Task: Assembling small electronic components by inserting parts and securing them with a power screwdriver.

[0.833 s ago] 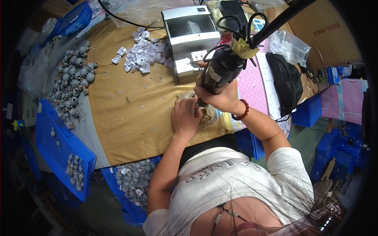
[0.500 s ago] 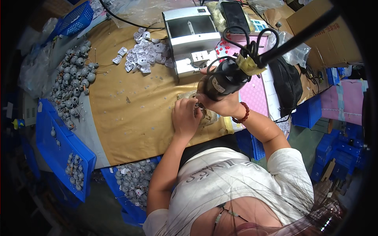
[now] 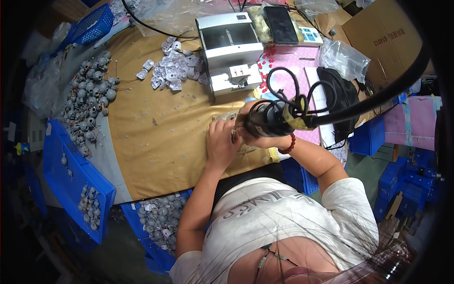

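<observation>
My right hand (image 3: 264, 142) is wrapped round a black, cylinder-shaped electric screwdriver (image 3: 265, 119), with a looped cord (image 3: 307, 102) tied at its rear end. The tool lies tilted, its front end toward my left hand (image 3: 222, 143). The fingers of that hand are bent and pinched together close to the tool's tip. Whatever sits between them is small and mostly hidden; only a shiny bit shows. Both hands are over a small worn plate (image 3: 224, 116) on the brown-covered table (image 3: 156, 156).
White plastic parts (image 3: 176, 68) lie in a heap beside a silver machine (image 3: 229, 45). Grey round pieces with wires (image 3: 90, 90) cover the left edge. Blue trays (image 3: 75, 175) stand at the left and front. A phone (image 3: 281, 24), a black pouch (image 3: 338, 102) and a cardboard box (image 3: 385, 40) are at the right.
My right hand has tipped the screwdriver from more upright to a flatter slant, and its rear end and thick cable have swung lower. My left hand has stayed almost in place.
</observation>
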`<act>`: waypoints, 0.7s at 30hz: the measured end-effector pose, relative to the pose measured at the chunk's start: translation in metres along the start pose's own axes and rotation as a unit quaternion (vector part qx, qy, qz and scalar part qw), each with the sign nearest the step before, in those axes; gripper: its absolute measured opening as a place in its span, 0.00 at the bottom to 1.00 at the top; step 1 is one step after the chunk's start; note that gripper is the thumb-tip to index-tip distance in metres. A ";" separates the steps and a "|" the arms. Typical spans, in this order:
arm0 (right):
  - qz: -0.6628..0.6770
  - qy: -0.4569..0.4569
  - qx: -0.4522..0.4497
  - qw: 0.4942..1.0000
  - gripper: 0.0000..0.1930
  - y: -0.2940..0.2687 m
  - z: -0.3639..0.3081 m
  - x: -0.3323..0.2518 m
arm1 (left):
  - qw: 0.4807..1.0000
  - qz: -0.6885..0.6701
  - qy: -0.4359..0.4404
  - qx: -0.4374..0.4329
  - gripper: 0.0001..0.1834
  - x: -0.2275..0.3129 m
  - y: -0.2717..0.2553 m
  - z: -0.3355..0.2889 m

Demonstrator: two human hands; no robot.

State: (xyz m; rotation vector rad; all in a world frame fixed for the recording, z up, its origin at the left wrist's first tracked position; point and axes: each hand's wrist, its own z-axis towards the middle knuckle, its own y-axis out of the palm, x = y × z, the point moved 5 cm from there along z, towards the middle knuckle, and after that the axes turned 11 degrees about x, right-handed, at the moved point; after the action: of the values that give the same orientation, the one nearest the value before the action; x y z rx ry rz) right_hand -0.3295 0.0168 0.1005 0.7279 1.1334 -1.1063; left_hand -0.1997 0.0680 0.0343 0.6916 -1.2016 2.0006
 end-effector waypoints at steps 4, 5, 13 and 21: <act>-0.016 -0.085 -0.038 0.996 0.17 0.002 0.003 -0.007 | 1.000 0.002 0.013 -0.005 0.28 -0.002 0.002 -0.002; 0.000 -0.085 -0.028 0.996 0.17 0.002 0.003 -0.008 | 1.000 0.001 0.013 -0.006 0.28 -0.003 0.002 -0.002; -0.026 -0.030 0.034 0.999 0.20 -0.004 0.008 -0.004 | 1.000 0.020 -0.014 -0.019 0.26 -0.007 0.005 -0.004; -0.019 0.142 0.315 0.938 0.18 -0.097 0.050 0.044 | 0.996 0.051 -0.064 -0.023 0.23 -0.006 0.004 -0.006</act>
State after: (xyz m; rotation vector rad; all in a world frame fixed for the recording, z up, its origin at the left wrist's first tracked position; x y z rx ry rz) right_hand -0.4031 -0.0728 0.0811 1.4073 1.0288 -1.4503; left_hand -0.1997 0.0701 0.0252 0.7577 -1.3791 2.0298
